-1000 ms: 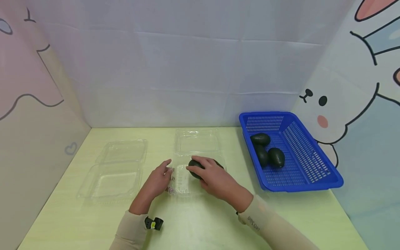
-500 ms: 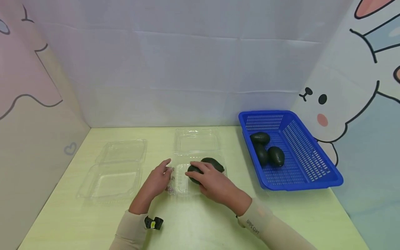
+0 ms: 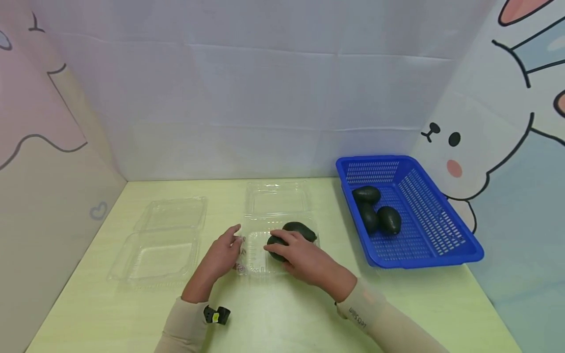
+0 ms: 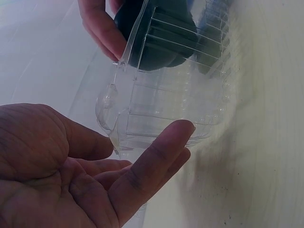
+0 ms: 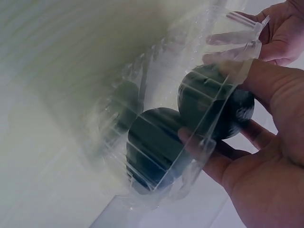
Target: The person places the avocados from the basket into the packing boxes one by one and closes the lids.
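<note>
A clear plastic container [image 3: 256, 247] lies with its lid folded back behind it. Inside it, the right hand [image 3: 309, 259] holds a dark green avocado [image 3: 274, 249], fingers curled round it; a second avocado [image 3: 300, 229] lies beside it at the right. The right wrist view shows the held avocado [image 5: 213, 102] between the fingers of the right hand [image 5: 266, 142], next to the other avocado [image 5: 154, 145]. At the container's left edge is the left hand [image 3: 223, 255]. In the left wrist view the left hand's [image 4: 85, 175] thumb and fingers touch the container's rim [image 4: 113, 135].
A second clear container [image 3: 163, 257] lies open at the left of the table [image 3: 265, 314]. At the right stands a blue perforated basket [image 3: 432, 220] with three avocados [image 3: 389, 220] in it. A white cloth [image 3: 265, 98] hangs behind the table.
The right hand has moved slightly toward the table's front with its avocado, and the second avocado shows more fully behind it. The left hand has stayed at the container's edge.
</note>
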A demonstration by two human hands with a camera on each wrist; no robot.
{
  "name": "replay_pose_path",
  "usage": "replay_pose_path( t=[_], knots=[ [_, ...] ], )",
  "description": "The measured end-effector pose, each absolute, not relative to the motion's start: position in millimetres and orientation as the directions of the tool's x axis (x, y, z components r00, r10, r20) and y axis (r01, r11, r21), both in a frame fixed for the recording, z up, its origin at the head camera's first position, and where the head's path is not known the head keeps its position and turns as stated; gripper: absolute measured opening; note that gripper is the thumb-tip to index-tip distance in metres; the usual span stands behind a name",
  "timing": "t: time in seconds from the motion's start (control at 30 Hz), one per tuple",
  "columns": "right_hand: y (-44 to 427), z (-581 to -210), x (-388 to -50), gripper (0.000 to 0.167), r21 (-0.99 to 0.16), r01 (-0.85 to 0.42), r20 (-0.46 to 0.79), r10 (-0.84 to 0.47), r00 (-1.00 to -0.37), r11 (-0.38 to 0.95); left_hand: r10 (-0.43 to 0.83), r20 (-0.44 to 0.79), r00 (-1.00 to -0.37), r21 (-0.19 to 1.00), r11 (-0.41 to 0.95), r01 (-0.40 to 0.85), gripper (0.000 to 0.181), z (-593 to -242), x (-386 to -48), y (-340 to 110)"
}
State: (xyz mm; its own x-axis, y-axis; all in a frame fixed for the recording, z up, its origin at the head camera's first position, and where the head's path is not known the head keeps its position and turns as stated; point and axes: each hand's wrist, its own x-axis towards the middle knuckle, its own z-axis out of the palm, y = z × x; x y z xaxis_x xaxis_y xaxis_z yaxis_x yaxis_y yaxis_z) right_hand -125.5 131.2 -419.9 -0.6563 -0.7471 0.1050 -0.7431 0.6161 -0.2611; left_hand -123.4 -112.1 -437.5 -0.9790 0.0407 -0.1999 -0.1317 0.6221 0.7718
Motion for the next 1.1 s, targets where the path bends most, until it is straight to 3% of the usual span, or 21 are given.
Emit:
replay_pose_path(
  t=[0.63, 1.1],
  knots=[
    [134.2, -423.7, -129.5, 0.047, -0.223, -0.801, 0.12, -0.8, -0.588, 0.555, 0.044, -0.189, -0.981, 0.78, 0.614, -0.123, 0.05, -436.2, -122.1, -112.8],
    [135.0, -423.2, -135.0, 0.045, -0.191, -0.793, 0.044, -0.802, -0.596, 0.579, 0.045, -0.197, -0.979, 0.781, 0.611, -0.129, 0.05, -434.2, -121.9, -111.7]
  ],
)
